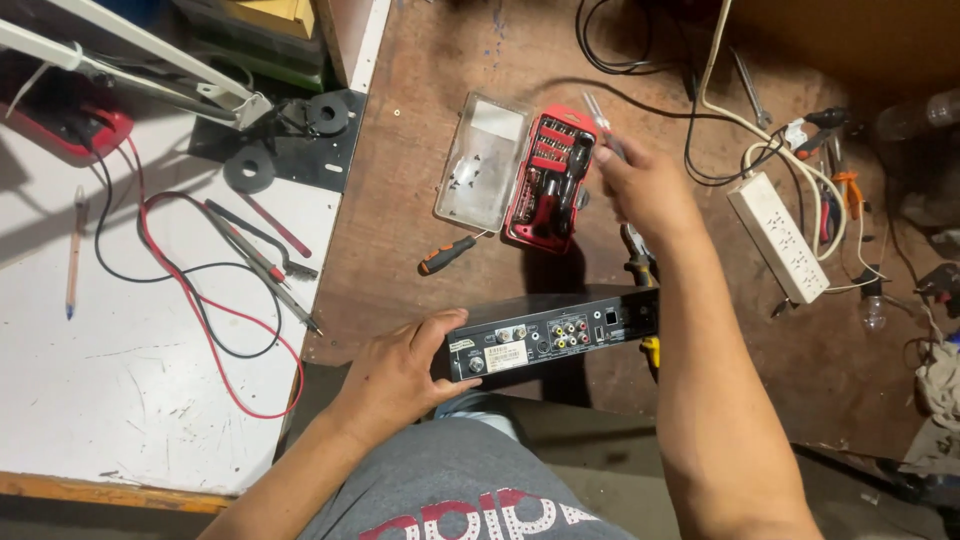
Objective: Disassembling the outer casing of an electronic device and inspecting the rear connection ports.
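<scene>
On workbench | left hand (395, 380) grips black receiver box (545, 335) (rear panel up) | right hand (645, 185) pinches screwdriver (600, 125)

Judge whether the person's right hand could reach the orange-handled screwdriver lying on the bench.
Probably yes: the right hand hovers by the red bit case, and the screwdriver lies just beyond it, uncovered.

1. Left hand (395, 380) at lower centre of the frame, fingers curled, thumb raised, forearm running to the bottom edge
2. Right hand (640, 185) at upper centre, fingers pinched, arm stretched forward
</scene>
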